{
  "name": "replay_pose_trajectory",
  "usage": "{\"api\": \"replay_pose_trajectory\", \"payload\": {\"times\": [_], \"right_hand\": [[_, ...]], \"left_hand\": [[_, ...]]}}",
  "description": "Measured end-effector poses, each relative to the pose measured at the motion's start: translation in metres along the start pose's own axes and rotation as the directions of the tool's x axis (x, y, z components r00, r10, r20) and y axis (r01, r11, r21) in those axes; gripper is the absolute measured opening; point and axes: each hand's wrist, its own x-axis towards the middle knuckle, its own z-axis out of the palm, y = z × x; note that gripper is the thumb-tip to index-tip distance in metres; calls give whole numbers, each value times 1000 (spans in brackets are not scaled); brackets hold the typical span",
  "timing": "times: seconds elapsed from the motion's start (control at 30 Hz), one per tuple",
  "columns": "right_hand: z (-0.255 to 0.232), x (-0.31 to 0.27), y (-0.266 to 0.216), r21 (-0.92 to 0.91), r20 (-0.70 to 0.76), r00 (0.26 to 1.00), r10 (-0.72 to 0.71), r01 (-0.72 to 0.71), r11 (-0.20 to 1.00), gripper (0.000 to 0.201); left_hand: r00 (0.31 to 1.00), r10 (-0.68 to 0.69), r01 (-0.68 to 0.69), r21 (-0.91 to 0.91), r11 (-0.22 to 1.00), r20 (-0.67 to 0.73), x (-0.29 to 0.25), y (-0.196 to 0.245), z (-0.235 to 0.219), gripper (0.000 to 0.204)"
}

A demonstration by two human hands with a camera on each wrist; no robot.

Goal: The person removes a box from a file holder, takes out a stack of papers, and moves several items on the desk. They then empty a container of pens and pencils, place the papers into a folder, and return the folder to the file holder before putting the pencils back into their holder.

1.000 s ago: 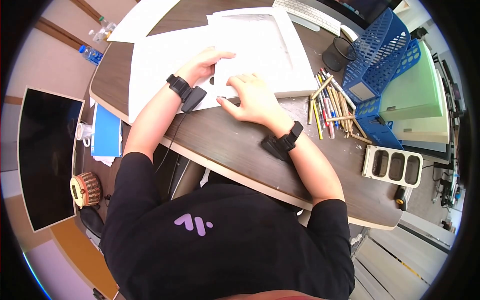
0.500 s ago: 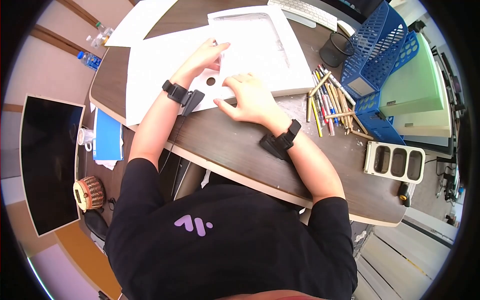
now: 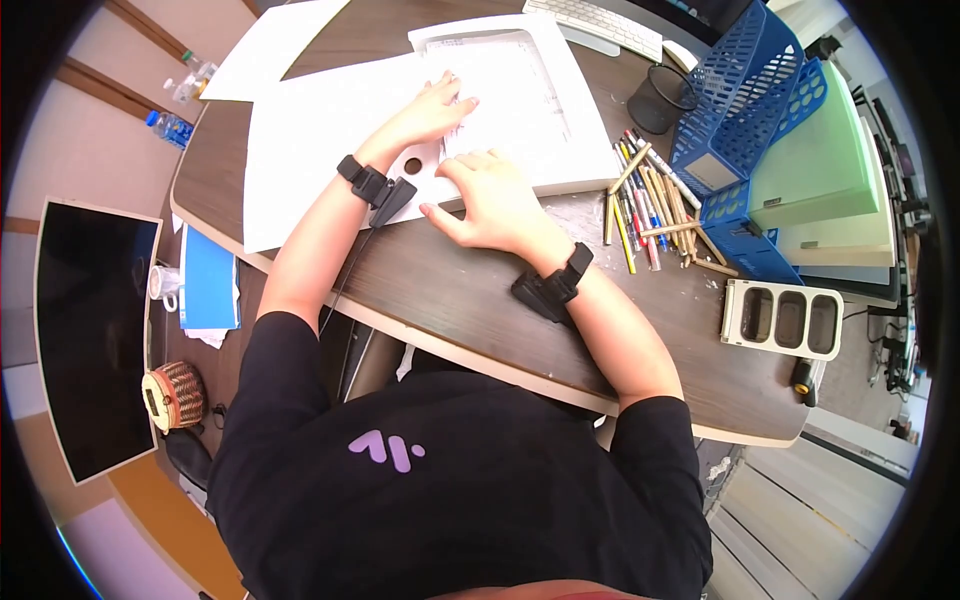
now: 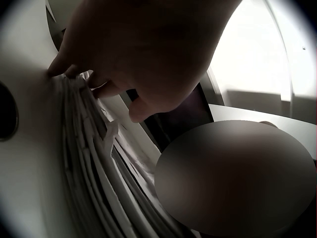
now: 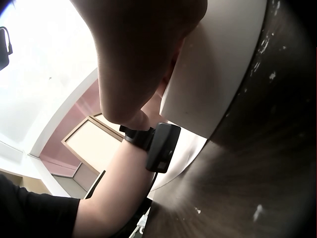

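In the head view, a white box (image 3: 598, 140) with a raised rim and a round hole (image 3: 412, 166) at its left lies on the desk. Stacked paper edges (image 4: 94, 158) show close up in the left wrist view. My left hand (image 3: 432, 110) reaches over the box's left side, its fingertips at the top of the stack (image 4: 79, 79). My right hand (image 3: 492, 202) rests at the box's near edge with the thumb held apart. The right wrist view shows the box's side wall (image 5: 213, 64) beside this hand (image 5: 143, 54), its fingers mostly hidden.
White sheets (image 3: 310, 130) lie under and left of the box. Pens and sticks (image 3: 660, 205) are scattered to the right, near a black mesh cup (image 3: 655, 112), blue file racks (image 3: 725, 120) and a three-slot holder (image 3: 785, 318). A keyboard (image 3: 590, 25) stands behind.
My left hand has moved up from beside the hole, uncovering it, and its fingers have spread over the box's left side. My right hand has stayed nearly in place at the near edge.
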Motion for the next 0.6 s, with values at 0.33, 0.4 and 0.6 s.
{"api": "replay_pose_trajectory", "payload": {"times": [0.33, 0.4, 0.6], "right_hand": [[-4, 1, -4, 7, 25, 1000, 12, -12, 1000, 41], [-3, 1, -1, 12, 21, 1000, -7, 7, 1000, 43], [-4, 0, -2, 6, 21, 1000, 4, -4, 1000, 42]], "left_hand": [[973, -204, 206, -801, 563, 107, -44, 63, -24, 82], [975, -199, 188, -824, 534, 93, -27, 32, -11, 79], [950, -273, 263, -865, 428, 154, -63, 65, -29, 67]]}}
